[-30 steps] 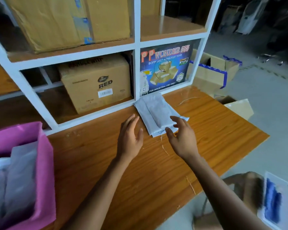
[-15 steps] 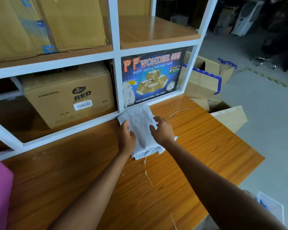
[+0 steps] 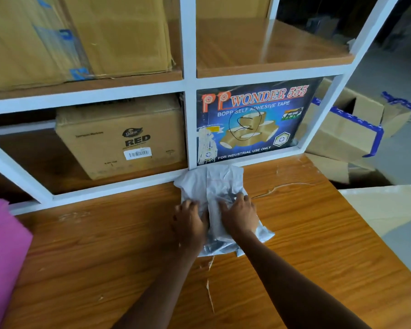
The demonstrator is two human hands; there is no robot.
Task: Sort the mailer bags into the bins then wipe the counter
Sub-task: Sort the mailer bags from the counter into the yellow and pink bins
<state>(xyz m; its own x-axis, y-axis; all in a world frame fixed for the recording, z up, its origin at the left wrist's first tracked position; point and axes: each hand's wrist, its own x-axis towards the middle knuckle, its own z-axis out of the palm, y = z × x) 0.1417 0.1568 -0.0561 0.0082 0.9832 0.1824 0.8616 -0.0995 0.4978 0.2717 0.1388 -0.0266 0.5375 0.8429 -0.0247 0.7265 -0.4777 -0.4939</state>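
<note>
Two hands now grip the grey mailer bags point(image 3: 218, 181), which lie on the desk point(image 3: 105, 245) against the shelf frame point(image 3: 119, 186): your left hand point(image 3: 190, 220) and right hand point(image 3: 239, 214), spread and hovering a second ago, curl into the plastic. Lifting toward the pink bin point(image 3: 3, 252) looks next.

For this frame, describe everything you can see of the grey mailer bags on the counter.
The mailer bags are a small stack of pale grey, crinkled pouches that look like thin plastic, lying flat on the wooden counter with the far end against the white shelf frame. The left hand grips the stack's left edge; the right hand bunches the top layer. Their number cannot be told.
</note>
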